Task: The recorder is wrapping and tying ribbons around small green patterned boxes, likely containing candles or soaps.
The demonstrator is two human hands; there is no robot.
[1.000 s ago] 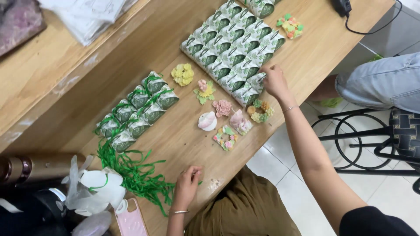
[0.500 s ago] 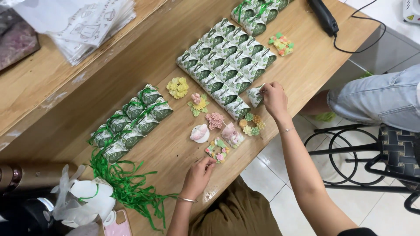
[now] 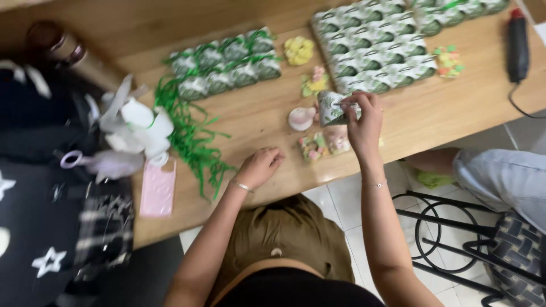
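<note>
My right hand [image 3: 363, 120] grips a small green-and-white patterned gift box [image 3: 331, 108] just above the wooden table [image 3: 256, 116], near the front edge. My left hand [image 3: 260, 166] rests on the table with fingers curled, holding nothing that I can see. Beside the held box lie small flower ornaments: a white-pink one [image 3: 300, 118], a pastel one [image 3: 313, 145], a pink one [image 3: 338, 140]. A large block of matching boxes [image 3: 378, 42] lies behind my right hand. A smaller batch tied with green ribbon [image 3: 227, 62] sits further left.
Loose green ribbon strands [image 3: 190, 142], a pink phone case [image 3: 158, 189] and white bows [image 3: 139, 122] lie at the left. A yellow flower [image 3: 299, 50] and a multicoloured one [image 3: 448, 61] lie near the boxes. A black glue gun [image 3: 517, 45] is at far right. Another person's leg [image 3: 500, 176] and a metal stool [image 3: 472, 244] are right.
My right hand has taken one box off the large block and drawn it toward me. My left hand shifted slightly along the table edge. The view has swung round and moved closer.
</note>
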